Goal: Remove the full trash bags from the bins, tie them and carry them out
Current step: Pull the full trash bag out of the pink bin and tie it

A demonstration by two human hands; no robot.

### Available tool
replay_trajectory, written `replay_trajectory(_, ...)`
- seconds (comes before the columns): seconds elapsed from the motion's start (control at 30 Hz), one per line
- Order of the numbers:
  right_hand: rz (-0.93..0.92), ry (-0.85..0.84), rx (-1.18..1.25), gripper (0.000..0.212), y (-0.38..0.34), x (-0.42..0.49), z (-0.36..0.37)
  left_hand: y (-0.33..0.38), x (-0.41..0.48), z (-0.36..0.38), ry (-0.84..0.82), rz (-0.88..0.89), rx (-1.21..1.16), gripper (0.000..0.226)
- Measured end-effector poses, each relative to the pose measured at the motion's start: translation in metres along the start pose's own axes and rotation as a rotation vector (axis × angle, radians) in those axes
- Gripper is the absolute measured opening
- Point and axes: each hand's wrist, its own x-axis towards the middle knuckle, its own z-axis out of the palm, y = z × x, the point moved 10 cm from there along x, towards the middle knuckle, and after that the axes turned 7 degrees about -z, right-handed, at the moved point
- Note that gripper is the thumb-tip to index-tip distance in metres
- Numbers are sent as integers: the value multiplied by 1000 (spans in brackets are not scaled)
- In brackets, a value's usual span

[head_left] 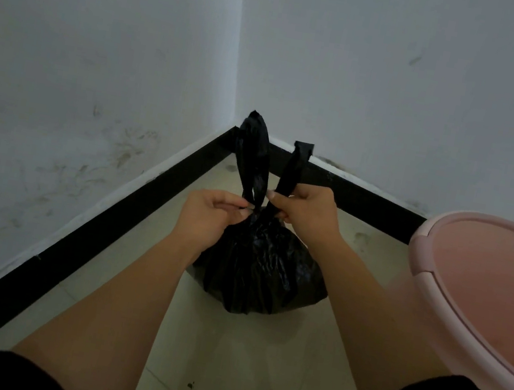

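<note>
Where walls meet, hands (259, 215) gripping bag (256, 269)

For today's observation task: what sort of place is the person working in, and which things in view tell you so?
Probably a plain indoor room corner, perhaps in a home. Two scuffed white walls meet above a black skirting, the floor is pale tile, and a pink bin stands beside the bag.

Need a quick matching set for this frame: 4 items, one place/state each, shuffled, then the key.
1. trash bag
2. pink bin
3. left hand
4. right hand

A. grips the shorter bag handle
B. far right, no liner visible
C. on the floor near the corner, neck gathered
D. pinches at the base of the taller handle loop

Pairs: 1-C, 2-B, 3-D, 4-A
</note>
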Motion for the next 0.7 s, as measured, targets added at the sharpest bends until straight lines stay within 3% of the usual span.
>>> replay_trajectory(0.17, 45, -63, 22, 12, 2, 1, 6, -13, 0, -2, 30, -71, -70, 21)
replay_trajectory(0.37, 113, -91, 30, 28, 3, -1, 8, -16, -3, 5, -1, -91, -64, 15)
replay_trajectory(0.47, 89, -60, 19, 37, -4, 0, 6, -16, -4, 13, -20, -96, -67, 13)
replay_trajectory(0.63, 52, -204, 63, 43, -16, -6, 19, -18, -2, 21, -78, -98, -40, 11)
replay_trajectory(0.7, -43, -187, -33, 34, -24, -7, 18, -18, -2, 24, -102, -103, -37, 12)
